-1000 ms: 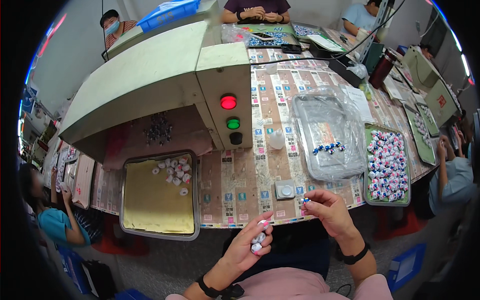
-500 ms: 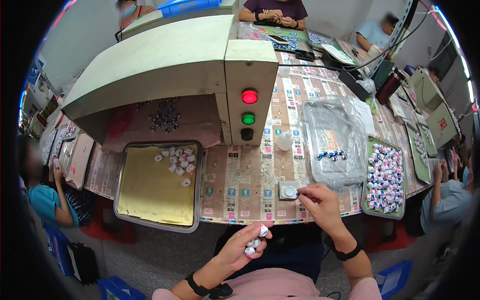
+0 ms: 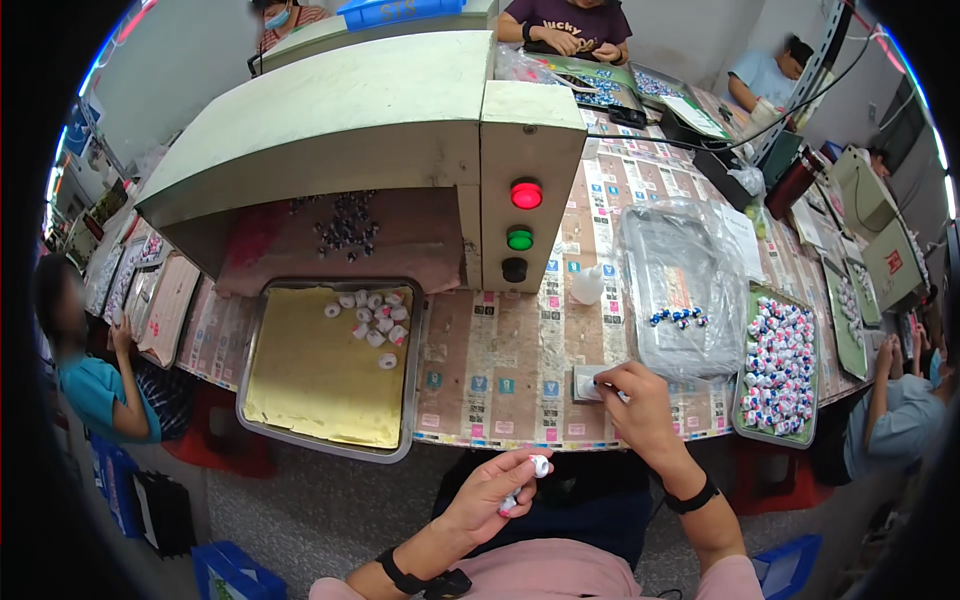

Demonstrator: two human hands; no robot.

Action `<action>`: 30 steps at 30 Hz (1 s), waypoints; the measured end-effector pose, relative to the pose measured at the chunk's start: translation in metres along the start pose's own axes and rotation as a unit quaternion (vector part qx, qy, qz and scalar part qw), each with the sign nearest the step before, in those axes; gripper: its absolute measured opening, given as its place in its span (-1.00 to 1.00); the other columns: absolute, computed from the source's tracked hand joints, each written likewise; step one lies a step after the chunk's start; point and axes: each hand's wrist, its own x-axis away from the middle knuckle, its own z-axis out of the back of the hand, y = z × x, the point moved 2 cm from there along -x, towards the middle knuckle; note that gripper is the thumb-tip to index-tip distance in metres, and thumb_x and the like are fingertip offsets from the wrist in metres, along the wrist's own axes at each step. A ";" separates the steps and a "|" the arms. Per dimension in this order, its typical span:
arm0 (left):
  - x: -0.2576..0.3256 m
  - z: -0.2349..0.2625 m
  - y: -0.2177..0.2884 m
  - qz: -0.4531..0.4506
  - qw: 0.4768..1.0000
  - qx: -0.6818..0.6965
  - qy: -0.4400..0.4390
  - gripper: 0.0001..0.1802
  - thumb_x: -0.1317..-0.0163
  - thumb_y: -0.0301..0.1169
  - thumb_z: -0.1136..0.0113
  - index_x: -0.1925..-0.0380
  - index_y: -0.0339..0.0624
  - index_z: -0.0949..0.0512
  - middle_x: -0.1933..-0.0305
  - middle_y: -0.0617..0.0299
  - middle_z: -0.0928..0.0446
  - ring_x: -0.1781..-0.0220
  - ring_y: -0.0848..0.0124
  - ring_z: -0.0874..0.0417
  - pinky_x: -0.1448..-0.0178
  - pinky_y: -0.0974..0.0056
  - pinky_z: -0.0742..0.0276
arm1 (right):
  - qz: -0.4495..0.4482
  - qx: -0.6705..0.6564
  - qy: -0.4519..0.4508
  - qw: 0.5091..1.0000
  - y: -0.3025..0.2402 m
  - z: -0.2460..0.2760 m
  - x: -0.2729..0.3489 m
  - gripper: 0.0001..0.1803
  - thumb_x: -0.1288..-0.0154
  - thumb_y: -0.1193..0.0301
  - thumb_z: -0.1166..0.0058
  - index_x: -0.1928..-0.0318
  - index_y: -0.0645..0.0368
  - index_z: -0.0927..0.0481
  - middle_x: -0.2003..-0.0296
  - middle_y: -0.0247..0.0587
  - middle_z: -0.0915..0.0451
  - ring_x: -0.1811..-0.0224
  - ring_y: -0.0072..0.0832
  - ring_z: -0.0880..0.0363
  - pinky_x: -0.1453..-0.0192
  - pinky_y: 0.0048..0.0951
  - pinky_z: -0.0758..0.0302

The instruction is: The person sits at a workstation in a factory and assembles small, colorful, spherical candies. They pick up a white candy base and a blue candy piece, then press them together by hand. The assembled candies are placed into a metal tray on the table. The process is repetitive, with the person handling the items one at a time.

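My left hand [image 3: 488, 497] is closed around several small white rounded pieces with pink marks. One of these white pieces [image 3: 540, 465] is pinched at the thumb and index fingertips, its dark-centred end facing right; the others are partly hidden in the palm. My right hand [image 3: 640, 408] reaches over a small square pale block [image 3: 584, 388] near the table's front edge. Its thumb and fingers are pinched at the round white dish on that block, with a small dark piece at the fingertips, mostly covered by them.
Left stands a yellow-lined tray [image 3: 320, 390] with several white pieces, before a metal machine [image 3: 330, 100] with lit buttons. A white squeeze bottle [image 3: 587, 285], a plastic-covered tray [image 3: 690, 345] with blue pieces and a full green tray [image 3: 805, 437] lie rightward. Other people sit around.
My right fingertips have come in over the dish on the block, covering more of it. My left hand has turned slightly, hiding more of its white pieces. The whole view has shifted a little.
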 end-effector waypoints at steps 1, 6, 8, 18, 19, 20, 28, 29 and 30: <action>-0.001 -0.001 0.001 -0.006 1.000 -0.004 0.005 -0.68 -0.37 -0.40 -0.06 -0.07 -0.29 -0.44 0.12 0.19 -0.54 0.45 0.58 -0.34 0.52 0.54 -0.25 | -0.005 -0.015 0.006 1.000 -0.003 0.002 0.002 -0.90 -0.08 0.58 -0.19 0.33 0.26 -0.66 0.38 -0.10 -0.59 0.33 -0.21 -0.60 0.23 -0.33 -0.51; -0.008 -0.010 0.002 -0.044 0.998 -0.037 0.033 -0.69 -0.34 -0.41 -0.10 -0.05 -0.27 -0.45 0.19 0.24 -0.53 0.47 0.60 -0.33 0.53 0.54 -0.22 | -0.058 -0.137 0.000 0.989 -0.031 0.014 0.022 -0.85 -0.07 0.55 -0.28 0.29 0.26 -0.69 0.33 -0.18 -0.64 0.43 -0.52 -0.59 0.35 -0.56 -0.50; -0.010 -0.009 -0.002 -0.050 0.998 -0.032 0.036 -0.68 -0.34 -0.40 -0.11 -0.06 -0.24 -0.45 0.27 0.28 -0.50 0.48 0.60 -0.33 0.53 0.54 -0.21 | -0.097 -0.208 -0.032 0.973 -0.044 0.017 0.036 -0.85 -0.09 0.55 -0.28 0.28 0.26 -0.69 0.33 -0.21 -0.64 0.43 -0.56 -0.57 0.35 -0.59 -0.49; -0.016 -0.012 -0.007 -0.060 0.996 -0.056 0.032 -0.67 -0.32 -0.43 -0.14 -0.07 -0.24 -0.47 0.38 0.35 -0.43 0.51 0.64 -0.34 0.55 0.53 -0.21 | -0.138 -0.312 -0.051 0.939 -0.047 0.007 0.063 -0.83 -0.12 0.54 -0.28 0.23 0.22 -0.70 0.35 -0.25 -0.64 0.45 -0.68 -0.53 0.37 -0.66 -0.45; -0.015 -0.013 -0.007 -0.062 0.995 -0.066 0.039 -0.67 -0.31 -0.43 -0.15 -0.06 -0.24 -0.48 0.38 0.34 -0.44 0.51 0.64 -0.35 0.55 0.54 -0.21 | -0.138 -0.306 -0.054 0.940 -0.046 0.007 0.063 -0.83 -0.12 0.53 -0.28 0.23 0.22 -0.70 0.35 -0.25 -0.64 0.45 -0.68 -0.53 0.37 -0.66 -0.45; -0.014 -0.015 -0.006 -0.064 0.994 -0.076 0.047 -0.67 -0.30 -0.44 -0.17 -0.05 -0.25 -0.48 0.38 0.34 -0.45 0.51 0.65 -0.35 0.55 0.54 -0.21 | -0.139 -0.308 -0.058 0.939 -0.046 0.006 0.064 -0.83 -0.12 0.53 -0.28 0.23 0.22 -0.70 0.36 -0.25 -0.63 0.45 -0.67 -0.53 0.37 -0.65 -0.45; -0.008 -0.017 -0.007 -0.127 0.979 -0.133 0.086 -0.74 -0.21 -0.51 -0.25 0.07 -0.29 -0.59 0.36 0.32 -0.49 0.51 0.67 -0.36 0.56 0.55 -0.21 | -0.081 -0.333 -0.063 0.937 -0.041 -0.003 0.069 -0.84 -0.07 0.59 -0.30 0.27 0.24 -0.69 0.39 -0.20 -0.61 0.39 -0.58 -0.55 0.33 -0.61 -0.46; -0.007 -0.018 -0.007 -0.129 0.978 -0.136 0.092 -0.74 -0.21 -0.53 -0.25 0.08 -0.30 -0.59 0.36 0.31 -0.49 0.52 0.67 -0.36 0.56 0.55 -0.21 | -0.071 -0.328 -0.064 0.940 -0.042 -0.003 0.068 -0.84 -0.06 0.59 -0.30 0.28 0.25 -0.69 0.39 -0.20 -0.61 0.38 -0.56 -0.56 0.32 -0.60 -0.46; -0.006 -0.019 -0.006 -0.129 0.977 -0.140 0.097 -0.74 -0.20 -0.54 -0.25 0.09 -0.31 -0.59 0.36 0.30 -0.49 0.53 0.67 -0.36 0.57 0.55 -0.21 | -0.061 -0.322 -0.064 0.943 -0.044 -0.004 0.068 -0.84 -0.06 0.60 -0.30 0.29 0.26 -0.69 0.39 -0.19 -0.61 0.37 -0.55 -0.56 0.30 -0.58 -0.46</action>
